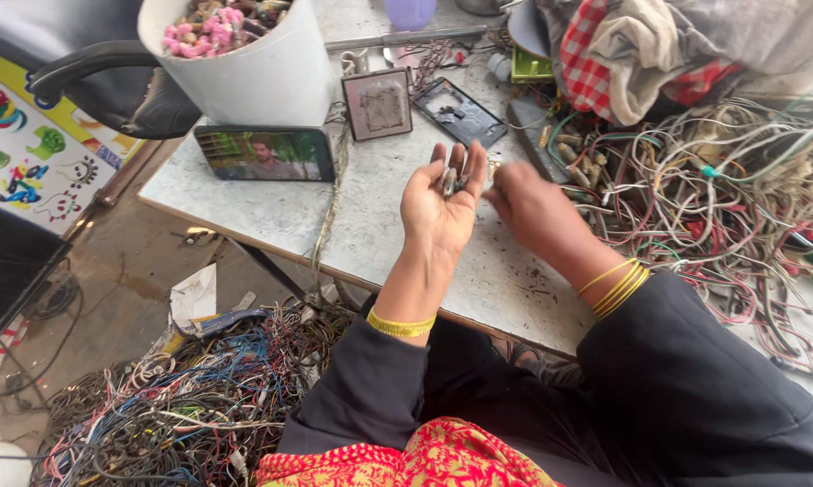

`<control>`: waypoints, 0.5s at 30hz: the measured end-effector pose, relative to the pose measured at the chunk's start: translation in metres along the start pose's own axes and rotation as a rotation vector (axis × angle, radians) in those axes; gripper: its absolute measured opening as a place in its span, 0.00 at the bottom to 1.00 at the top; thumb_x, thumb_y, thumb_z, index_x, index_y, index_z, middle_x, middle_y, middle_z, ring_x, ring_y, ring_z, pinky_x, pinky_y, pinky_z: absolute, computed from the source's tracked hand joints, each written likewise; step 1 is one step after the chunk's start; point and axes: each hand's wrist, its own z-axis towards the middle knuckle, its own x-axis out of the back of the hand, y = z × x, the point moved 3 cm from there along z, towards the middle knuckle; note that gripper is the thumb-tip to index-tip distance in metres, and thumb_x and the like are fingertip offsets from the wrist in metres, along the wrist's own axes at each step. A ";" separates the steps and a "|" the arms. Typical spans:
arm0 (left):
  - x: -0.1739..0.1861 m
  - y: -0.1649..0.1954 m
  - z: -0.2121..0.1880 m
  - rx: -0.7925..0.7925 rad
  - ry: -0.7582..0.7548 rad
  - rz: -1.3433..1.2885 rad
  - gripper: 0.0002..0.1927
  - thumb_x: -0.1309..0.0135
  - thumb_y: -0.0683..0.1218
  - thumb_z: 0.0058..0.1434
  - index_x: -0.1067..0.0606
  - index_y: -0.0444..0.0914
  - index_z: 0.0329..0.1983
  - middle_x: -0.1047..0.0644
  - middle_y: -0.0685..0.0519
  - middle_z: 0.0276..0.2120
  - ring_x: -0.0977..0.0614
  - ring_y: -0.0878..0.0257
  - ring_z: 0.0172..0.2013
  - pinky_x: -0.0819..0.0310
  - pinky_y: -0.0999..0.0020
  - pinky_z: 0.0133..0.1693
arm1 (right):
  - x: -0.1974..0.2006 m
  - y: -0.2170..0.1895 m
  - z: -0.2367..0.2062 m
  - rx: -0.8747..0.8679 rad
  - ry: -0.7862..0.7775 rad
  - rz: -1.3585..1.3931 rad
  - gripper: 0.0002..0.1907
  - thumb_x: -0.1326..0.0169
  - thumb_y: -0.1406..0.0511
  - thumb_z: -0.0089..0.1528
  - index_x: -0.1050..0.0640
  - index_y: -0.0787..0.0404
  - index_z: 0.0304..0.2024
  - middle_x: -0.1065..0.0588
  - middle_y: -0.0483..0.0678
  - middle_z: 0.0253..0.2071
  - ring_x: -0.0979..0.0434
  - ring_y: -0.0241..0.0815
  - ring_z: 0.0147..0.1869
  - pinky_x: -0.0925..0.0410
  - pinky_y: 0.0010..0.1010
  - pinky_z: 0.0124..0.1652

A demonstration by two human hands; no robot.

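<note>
My left hand [438,209] lay palm up and open, cradling a few small metal pieces [452,180] at its fingers. My right hand [525,206], at three o'clock and blurred, reached toward them; I cannot tell its grip. So only a handful was gathered. Much remained: the tangled wires [740,180] further toward three o'clock on the table [370,225], and more wire [181,406] on the floor at seven o'clock.

black long sleeves both arms, yellow bangles on each wrist, red-and-yellow patterned cloth down at 6 o'clock
</note>
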 end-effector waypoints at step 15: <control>0.008 -0.061 -0.036 0.054 0.130 0.262 0.19 0.64 0.57 0.73 0.26 0.42 0.47 0.23 0.51 0.42 0.22 0.58 0.47 0.25 0.56 0.52 | 0.050 -0.022 0.006 0.147 0.155 0.314 0.11 0.49 0.65 0.71 0.22 0.62 0.53 0.25 0.53 0.47 0.25 0.54 0.54 0.33 0.43 0.55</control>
